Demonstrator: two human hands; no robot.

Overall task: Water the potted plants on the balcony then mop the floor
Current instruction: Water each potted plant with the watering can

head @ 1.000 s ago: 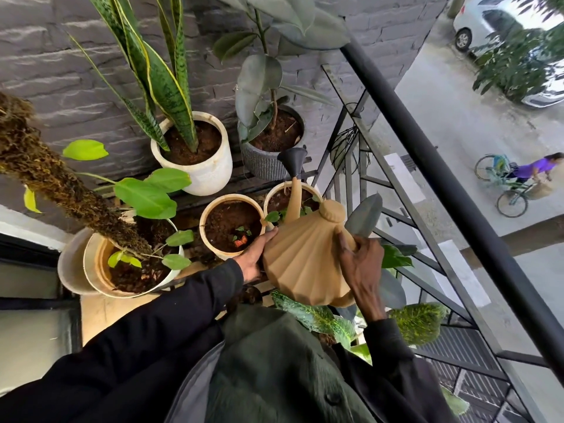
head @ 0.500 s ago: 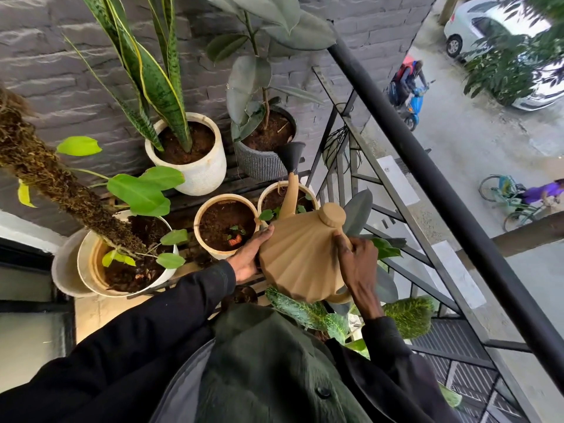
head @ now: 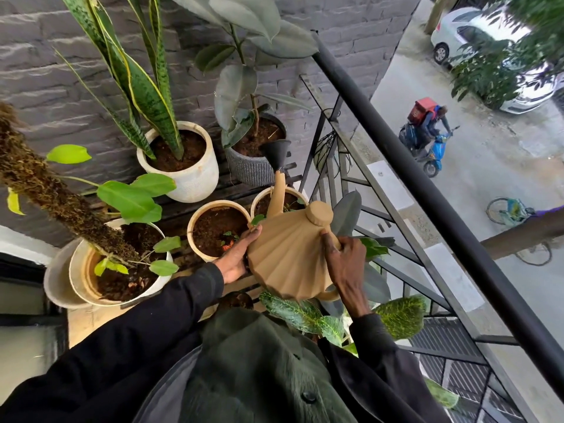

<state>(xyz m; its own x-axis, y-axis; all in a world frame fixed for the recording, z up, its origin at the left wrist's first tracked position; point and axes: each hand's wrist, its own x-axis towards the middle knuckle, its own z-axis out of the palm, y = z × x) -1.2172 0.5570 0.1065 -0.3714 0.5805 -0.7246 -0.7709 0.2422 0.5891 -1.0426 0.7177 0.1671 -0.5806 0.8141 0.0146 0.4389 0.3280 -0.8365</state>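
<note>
Watering is the step in hand; no mop is in view. I hold the can in the air above the near edge of the rack, over the small pot at its right end. My right hand is curled round the handle. My left hand lies flat, fingers straight, against the can's left side, steadying it. The rose sits just at the near rim of the grey pot in the rack's far right corner. I cannot tell whether water is running. Next, I judge, I must tip the can forward slowly, with the rose above the soil rather than the rim, so nothing spills past the railing.
</note>
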